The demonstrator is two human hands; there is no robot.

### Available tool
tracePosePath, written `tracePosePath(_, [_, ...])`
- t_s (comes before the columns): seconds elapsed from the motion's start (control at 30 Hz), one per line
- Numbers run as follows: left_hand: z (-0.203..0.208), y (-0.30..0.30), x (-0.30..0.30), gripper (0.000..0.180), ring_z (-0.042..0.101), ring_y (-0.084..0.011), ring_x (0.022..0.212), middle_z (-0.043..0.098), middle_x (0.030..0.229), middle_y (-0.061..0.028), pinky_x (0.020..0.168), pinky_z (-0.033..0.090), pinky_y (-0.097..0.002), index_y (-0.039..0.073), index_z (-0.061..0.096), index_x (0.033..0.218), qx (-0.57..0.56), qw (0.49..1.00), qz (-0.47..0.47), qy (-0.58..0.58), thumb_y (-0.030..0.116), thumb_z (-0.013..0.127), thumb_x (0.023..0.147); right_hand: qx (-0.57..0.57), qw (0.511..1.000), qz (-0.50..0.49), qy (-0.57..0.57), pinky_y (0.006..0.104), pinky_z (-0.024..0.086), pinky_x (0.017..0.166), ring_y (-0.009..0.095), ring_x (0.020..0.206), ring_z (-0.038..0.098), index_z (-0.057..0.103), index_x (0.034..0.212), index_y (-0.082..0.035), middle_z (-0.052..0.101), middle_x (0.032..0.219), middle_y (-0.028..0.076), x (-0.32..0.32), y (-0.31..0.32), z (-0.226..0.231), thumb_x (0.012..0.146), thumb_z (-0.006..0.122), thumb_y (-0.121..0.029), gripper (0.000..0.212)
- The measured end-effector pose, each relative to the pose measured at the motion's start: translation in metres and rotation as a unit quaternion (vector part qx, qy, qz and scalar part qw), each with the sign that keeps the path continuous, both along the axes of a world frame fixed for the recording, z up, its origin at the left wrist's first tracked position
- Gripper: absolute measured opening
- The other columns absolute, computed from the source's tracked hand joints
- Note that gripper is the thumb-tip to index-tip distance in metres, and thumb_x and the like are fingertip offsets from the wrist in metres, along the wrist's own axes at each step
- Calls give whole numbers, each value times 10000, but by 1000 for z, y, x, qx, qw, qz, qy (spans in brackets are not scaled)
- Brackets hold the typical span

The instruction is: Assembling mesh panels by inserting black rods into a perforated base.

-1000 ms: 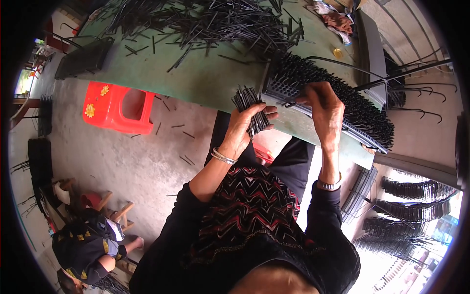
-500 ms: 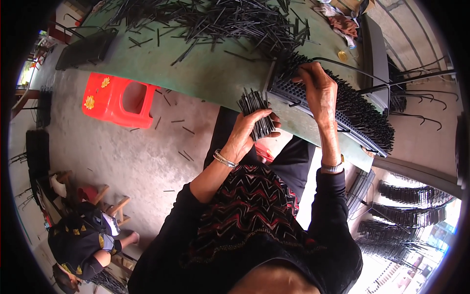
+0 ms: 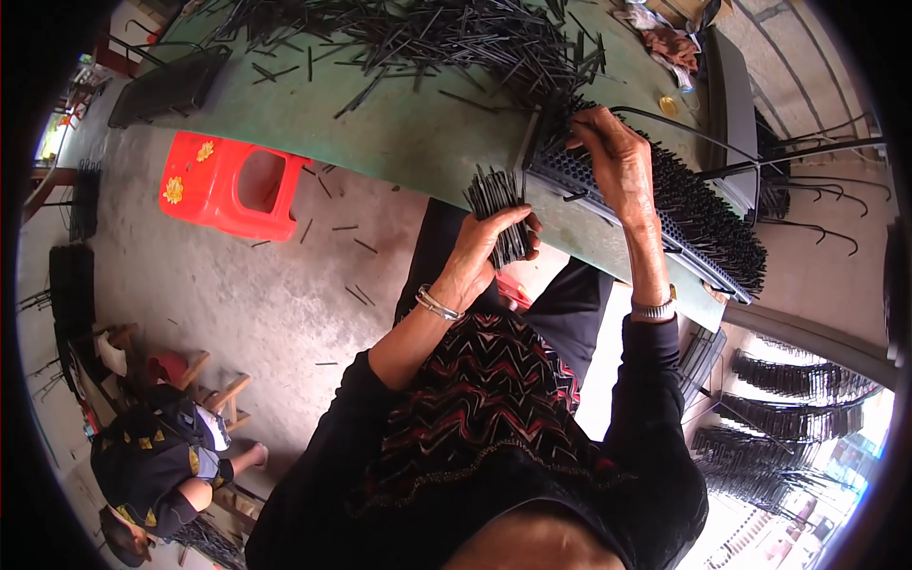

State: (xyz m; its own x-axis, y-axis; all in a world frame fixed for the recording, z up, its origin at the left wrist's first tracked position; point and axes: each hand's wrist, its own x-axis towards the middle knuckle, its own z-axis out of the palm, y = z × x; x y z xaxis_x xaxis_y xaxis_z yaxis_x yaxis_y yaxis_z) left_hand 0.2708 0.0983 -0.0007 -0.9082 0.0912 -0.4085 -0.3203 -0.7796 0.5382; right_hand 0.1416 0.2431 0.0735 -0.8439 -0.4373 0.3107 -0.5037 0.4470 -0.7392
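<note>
My left hand is closed around a bundle of thin black sticks, held upright just off the table's near edge. The sticks poke out above and below my fingers. My right hand reaches over a long black rack with rows of holes, its thumb and fingertips pinched together near the rack's far left end. Whatever lies between those fingertips is too small to make out. Many more black sticks stand close-packed in the rack, on the far side and to the right of my hand.
A large loose heap of black sticks lies on the green table. On the floor at left stands a red plastic stool, with several sticks scattered around. A person sits at lower left. Metal hooks jut out at right.
My right hand stays at the rack's left end, shifting only slightly while its fingers bend. My left hand keeps the bundle in almost the same place.
</note>
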Motion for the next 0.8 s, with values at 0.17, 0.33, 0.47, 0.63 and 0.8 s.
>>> tracePosePath(0.17, [-1,0,1,128,634,-193,623,659,765,-92,537,524,-320,2,641,890,4,1000,5,-12,127,614,887,8,999,30,-16,261,493,706,131,759,658,623,984,10,663,814,78,-3,0,5,892,584,-15,103])
tracePosePath(0.33, [0,1,2,122,641,-193,633,661,768,-91,547,530,-320,9,642,903,4,1000,5,-16,127,617,887,30,998,51,-30,273,494,716,154,766,646,637,976,0,662,841,80,-5,5,-2,865,616,-21,115])
tracePosePath(0.47, [0,0,2,134,640,-201,674,647,795,-96,607,549,-337,12,613,942,-11,1000,-6,-15,141,597,912,97,988,50,113,311,495,745,214,845,618,684,964,-61,629,921,65,-8,6,-21,826,666,-61,139])
tracePosePath(0.63, [4,5,3,130,638,-192,602,657,748,-90,553,539,-324,9,640,904,0,999,18,-29,138,634,884,144,967,-14,212,343,469,824,221,918,577,725,995,-145,606,972,45,-6,5,-20,817,686,-123,183])
tracePosePath(0.8, [2,5,4,137,646,-207,670,648,784,-104,610,553,-343,22,603,943,-10,1000,-6,7,156,604,915,151,967,-27,205,355,448,839,224,919,567,727,1022,-160,608,988,46,-2,7,-23,834,677,-164,194])
